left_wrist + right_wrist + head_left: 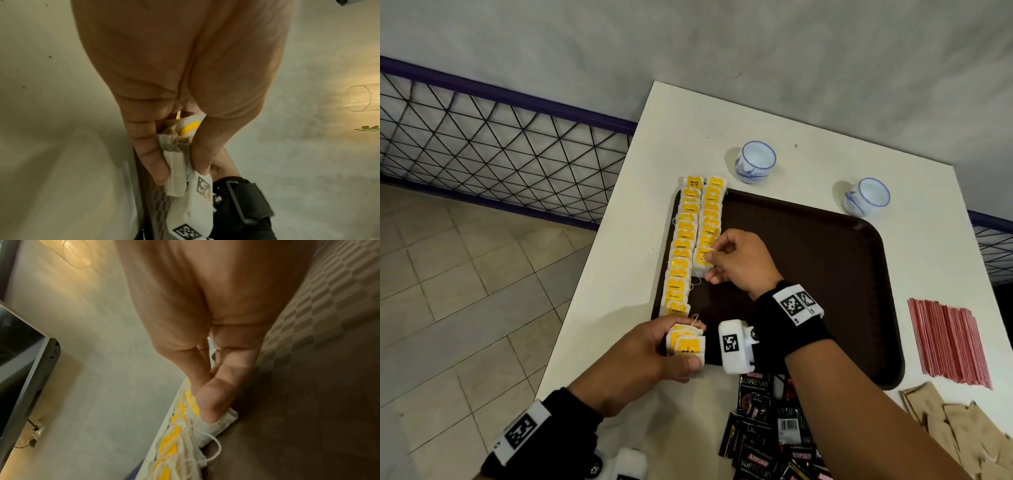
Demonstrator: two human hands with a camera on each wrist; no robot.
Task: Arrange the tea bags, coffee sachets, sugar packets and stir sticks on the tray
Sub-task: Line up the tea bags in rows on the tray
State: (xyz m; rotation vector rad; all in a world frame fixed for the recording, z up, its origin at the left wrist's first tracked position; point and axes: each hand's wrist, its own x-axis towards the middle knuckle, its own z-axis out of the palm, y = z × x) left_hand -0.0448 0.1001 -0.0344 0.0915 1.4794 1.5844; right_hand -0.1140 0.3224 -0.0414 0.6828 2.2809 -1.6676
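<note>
Head view shows the right hand (736, 263) over the left part of the brown tray (825, 274), its fingertips pinching a yellow-labelled tea bag (703, 257) at the near end of the second row of tea bags (710, 214); the right wrist view shows the thumb (213, 400) pressed down on that bag, its string looping loose beside it. Nearer the body, the left hand (640, 359) grips a small stack of tea bags (686, 344) at the tray's near-left corner, fingers and thumb curled round it; the left wrist view shows the stack (176, 155) squeezed between them. A longer first row of tea bags (681, 246) runs along the tray's left edge; the rest of the tray is bare. On the white table (619, 274), black Kopiko coffee sachets (767, 435) lie heaped below the right forearm; brown sugar packets (959, 428) lie at the near right; red stir sticks (947, 342) lie just right of the tray; two blue-and-white cups (755, 166) stand beyond the tray's far edge.
</note>
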